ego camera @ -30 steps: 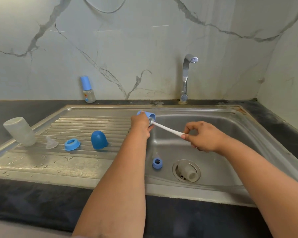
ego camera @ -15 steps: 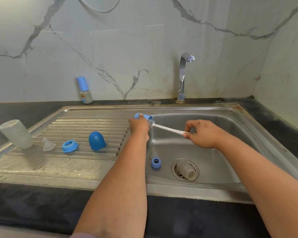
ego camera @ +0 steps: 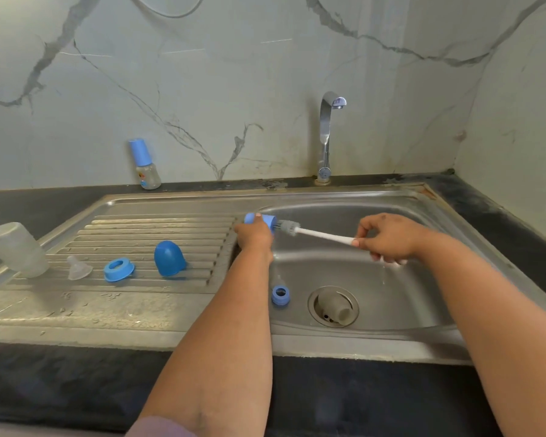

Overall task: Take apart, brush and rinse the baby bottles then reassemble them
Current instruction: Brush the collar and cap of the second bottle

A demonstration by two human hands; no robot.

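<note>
Left hand (ego camera: pixel 253 232) gripped a small blue cap (ego camera: pixel 263 220) on its side, just above centre frame at the basin's left edge. Right hand (ego camera: pixel 388 236) had its fingers pinched round a white brush (ego camera: pixel 320 234), bristles right at the cap's mouth. Down in the sink (ego camera: pixel 391 298) lay a blue ring (ego camera: pixel 280 295) just left of the drain (ego camera: pixel 333 306). On the drainboard at left sat a dome cap (ego camera: pixel 169 258), another ring (ego camera: pixel 118 270), a clear nipple (ego camera: pixel 78 268) and an upturned bottle (ego camera: pixel 15 249). A small capped bottle (ego camera: pixel 145 164) stood on the desk (ego camera: pixel 29 203) by the wall, with the tap (ego camera: pixel 327 137) off to its right.
</note>
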